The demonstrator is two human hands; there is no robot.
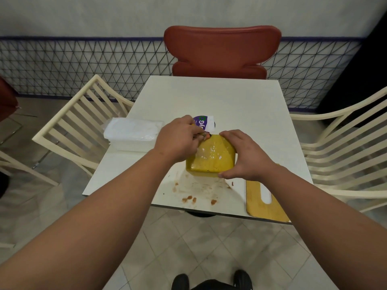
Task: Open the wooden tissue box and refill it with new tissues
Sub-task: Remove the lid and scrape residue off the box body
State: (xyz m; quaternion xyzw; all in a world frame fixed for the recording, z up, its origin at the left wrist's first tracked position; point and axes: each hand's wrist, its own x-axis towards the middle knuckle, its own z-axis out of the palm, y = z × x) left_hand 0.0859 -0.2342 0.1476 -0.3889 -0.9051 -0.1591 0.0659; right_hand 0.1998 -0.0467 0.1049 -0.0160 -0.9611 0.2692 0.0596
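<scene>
A yellow wooden tissue box (211, 158) stands near the middle of a white square desk (209, 97), turned so a flat glossy face points up toward the camera. The right hand (247, 156) grips the box along its right side, thumb curled at the near lower corner and fingers (227, 133) wrapped over the far top edge. The left hand (180, 139) is at the box's far left corner, its fingers bent and pinching a purple-and-white tissue pack (204, 123) that sticks out behind the box; whether that pack is partly inside the box cannot be told. To the left, near the desk's left edge, lies a stack of white tissues in clear wrap (132, 133), apart from the box. At the near right corner of the desk lies the wooden lid (266, 197), flat, with a long rounded slot cut in it. Brown smears (190, 198) mark the desk just in front of the box. A red chair (222, 51) stands at the far side, and cream slatted chairs (83, 122) stand at either side.
</scene>
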